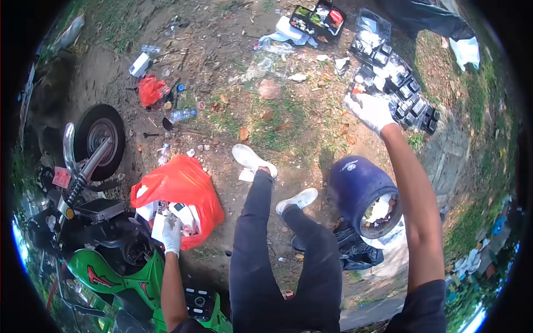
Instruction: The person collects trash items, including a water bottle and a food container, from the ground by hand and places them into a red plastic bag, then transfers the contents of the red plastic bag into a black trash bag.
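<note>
My left hand (171,235), in a white glove, is at the opening of a red plastic bag (194,186) filled with white boxes and papers. Its fingers touch a white piece (159,226), but whether they grip it is too small to tell. My right hand (373,112), also gloved in white, reaches out at the upper right beside a pile of black and clear plastic trays (402,83). Its fingers look apart, with nothing clearly held. A blue barrel (355,186) with waste in its mouth lies tilted below my right hand.
A green motorbike (94,272) with a front wheel (101,141) stands at the left. Black food trays (318,22) lie at the top. A red crumpled bag (151,90) and a plastic bottle (183,115) are on the ground. A black bag (358,254) lies beside the barrel.
</note>
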A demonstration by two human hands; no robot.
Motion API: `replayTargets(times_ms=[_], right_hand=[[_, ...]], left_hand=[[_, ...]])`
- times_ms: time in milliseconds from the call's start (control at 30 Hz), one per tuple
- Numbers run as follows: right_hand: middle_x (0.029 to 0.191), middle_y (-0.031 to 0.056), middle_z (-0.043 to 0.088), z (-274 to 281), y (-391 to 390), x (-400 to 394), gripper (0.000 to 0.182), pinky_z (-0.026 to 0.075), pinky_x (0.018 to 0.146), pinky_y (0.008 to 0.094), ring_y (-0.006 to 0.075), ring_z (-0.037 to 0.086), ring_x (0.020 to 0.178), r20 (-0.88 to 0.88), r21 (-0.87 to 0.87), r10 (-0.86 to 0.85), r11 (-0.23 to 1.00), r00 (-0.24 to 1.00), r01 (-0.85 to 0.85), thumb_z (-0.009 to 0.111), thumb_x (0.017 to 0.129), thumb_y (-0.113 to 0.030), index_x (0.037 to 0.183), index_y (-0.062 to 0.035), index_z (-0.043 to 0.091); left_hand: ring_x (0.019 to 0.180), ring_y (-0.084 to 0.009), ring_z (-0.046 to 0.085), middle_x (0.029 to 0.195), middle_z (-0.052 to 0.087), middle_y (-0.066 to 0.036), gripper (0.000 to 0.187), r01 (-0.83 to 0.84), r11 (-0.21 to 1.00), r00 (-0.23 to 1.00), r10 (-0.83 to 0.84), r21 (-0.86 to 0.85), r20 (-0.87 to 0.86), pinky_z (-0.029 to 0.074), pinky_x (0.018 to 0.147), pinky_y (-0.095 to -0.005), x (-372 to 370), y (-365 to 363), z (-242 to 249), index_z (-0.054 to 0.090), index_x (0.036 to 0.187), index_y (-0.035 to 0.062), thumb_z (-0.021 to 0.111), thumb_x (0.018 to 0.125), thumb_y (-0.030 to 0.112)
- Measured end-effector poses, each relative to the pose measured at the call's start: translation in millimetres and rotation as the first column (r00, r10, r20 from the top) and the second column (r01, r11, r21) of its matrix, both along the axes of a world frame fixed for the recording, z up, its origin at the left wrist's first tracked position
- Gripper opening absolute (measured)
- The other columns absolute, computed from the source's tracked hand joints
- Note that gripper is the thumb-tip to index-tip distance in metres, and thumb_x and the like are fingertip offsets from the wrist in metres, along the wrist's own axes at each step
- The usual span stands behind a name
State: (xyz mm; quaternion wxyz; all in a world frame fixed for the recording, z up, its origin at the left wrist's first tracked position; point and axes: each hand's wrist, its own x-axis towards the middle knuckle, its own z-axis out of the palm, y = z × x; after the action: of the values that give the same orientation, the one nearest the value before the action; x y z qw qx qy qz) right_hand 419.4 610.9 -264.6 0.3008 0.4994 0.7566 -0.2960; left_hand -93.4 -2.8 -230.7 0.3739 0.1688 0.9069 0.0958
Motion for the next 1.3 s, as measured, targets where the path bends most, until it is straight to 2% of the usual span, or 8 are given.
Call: replayTargets(times_ms=[133, 233, 300, 533, 867, 1100, 1233, 1300], right_hand=[[0.129, 0.0228, 0.072, -52.2, -13.9, 22.5, 0.056, 0.052, 0.105, 0.0454, 0.0398, 0.068, 0.121, 0.198, 0.088, -0.141, 0.988, 0.970, 0.126, 0.068, 0.096, -0.044, 0.135, -0.0042, 0.067], [0.130, 0.0236, 0.072, -70.7, -8.4, 7.1, 0.054, 0.052, 0.105, 0.0434, 0.0399, 0.068, 0.121, 0.099, 0.113, -0.311, 0.947, 0.945, 0.300, 0.068, 0.097, -0.042, 0.135, -0.0049, 0.067], [0.123, 0.0231, 0.074, -70.8, 7.1, -39.5, 0.053, 0.052, 0.103, 0.0428, 0.0415, 0.069, 0.117, 0.108, 0.139, -0.235, 0.966, 0.966, 0.219, 0.068, 0.097, -0.042, 0.135, -0.0053, 0.068], [0.136, 0.0288, 0.067, -80.7, 48.8, -285.0, 0.068, 0.049, 0.109, 0.0470, 0.0435, 0.063, 0.128, -0.061, 0.064, 0.096, 0.994, 0.994, -0.092, 0.067, 0.096, -0.044, 0.148, -0.0022, 0.057], [0.134, 0.0237, 0.069, -178.0, -18.0, -623.2, 0.074, 0.053, 0.105, 0.0446, 0.0376, 0.067, 0.126, -0.188, -0.082, 0.582, 0.793, 0.791, -0.603, 0.076, 0.088, -0.047, 0.144, -0.0034, 0.058], [0.124, 0.0217, 0.073, -326.9, -105.5, -645.9, 0.067, 0.056, 0.099, 0.0475, 0.0371, 0.071, 0.118, -0.321, -0.097, 0.617, 0.733, 0.718, -0.674, 0.079, 0.085, -0.044, 0.134, -0.0012, 0.061], [0.120, 0.0233, 0.071, -379.3, -141.7, -600.5, 0.077, 0.058, 0.095, 0.0474, 0.0387, 0.071, 0.113, -0.371, -0.012, 0.598, 0.762, 0.711, -0.647, 0.079, 0.089, -0.041, 0.148, -0.0017, 0.049], [0.118, 0.0252, 0.070, -413.1, -148.6, -570.7, 0.079, 0.058, 0.092, 0.0482, 0.0410, 0.071, 0.110, -0.396, 0.071, 0.632, 0.744, 0.666, -0.664, 0.078, 0.090, -0.039, 0.149, 0.0016, 0.046]], left_hand=[[0.114, -0.0205, 0.067, 0.127, 0.069, -0.015, 0.049, -0.084, 0.982, 0.988, 0.060, 0.171, 0.144, 0.054, 0.099, -0.0347, -18.6, 49.1, -25.6, 0.054, 0.147, -0.0035, 0.068, 0.105, 0.016], [0.126, -0.0229, 0.064, 0.133, 0.068, -0.016, 0.041, -0.134, 0.968, 0.971, 0.085, 0.213, 0.223, 0.051, 0.107, -0.0362, -41.8, 73.1, -29.9, 0.060, 0.142, -0.0012, 0.068, 0.104, 0.015], [0.125, -0.0251, 0.065, 0.135, 0.067, -0.016, 0.034, 0.038, 0.931, 0.990, -0.085, 0.363, 0.114, 0.052, 0.108, -0.0372, -54.9, 84.1, -41.8, 0.066, 0.135, 0.0008, 0.068, 0.104, 0.014], [0.123, -0.0278, 0.067, 0.132, 0.069, -0.018, 0.038, -0.077, 0.917, 0.989, 0.021, 0.391, 0.146, 0.052, 0.107, -0.0390, -79.2, 121.6, -86.5, 0.065, 0.134, -0.0005, 0.068, 0.104, 0.022], [0.112, -0.0298, 0.073, 0.125, 0.074, -0.018, 0.047, -0.313, 0.904, 0.950, 0.292, 0.293, 0.115, 0.056, 0.099, -0.0415, -135.5, 179.5, -264.1, 0.063, 0.139, 0.0054, 0.073, 0.100, 0.031], [0.108, -0.0342, 0.072, 0.120, 0.074, -0.021, 0.044, -0.472, 0.828, 0.878, 0.471, 0.301, 0.082, 0.056, 0.096, -0.0436, -136.5, 233.8, -393.7, 0.065, 0.134, 0.0022, 0.073, 0.099, 0.028], [0.120, -0.0405, 0.064, 0.128, 0.068, -0.021, 0.045, -0.197, 0.954, 0.867, 0.277, 0.226, -0.414, 0.051, 0.103, -0.0498, -149.6, 209.6, -468.5, 0.065, 0.132, 0.0060, 0.073, 0.095, 0.031], [0.125, -0.0399, 0.061, 0.134, 0.066, -0.020, 0.045, -0.322, 0.947, 0.844, 0.280, -0.014, -0.458, 0.050, 0.104, -0.0497, -166.4, 200.6, -466.8, 0.065, 0.131, 0.0057, 0.075, 0.092, 0.026]])
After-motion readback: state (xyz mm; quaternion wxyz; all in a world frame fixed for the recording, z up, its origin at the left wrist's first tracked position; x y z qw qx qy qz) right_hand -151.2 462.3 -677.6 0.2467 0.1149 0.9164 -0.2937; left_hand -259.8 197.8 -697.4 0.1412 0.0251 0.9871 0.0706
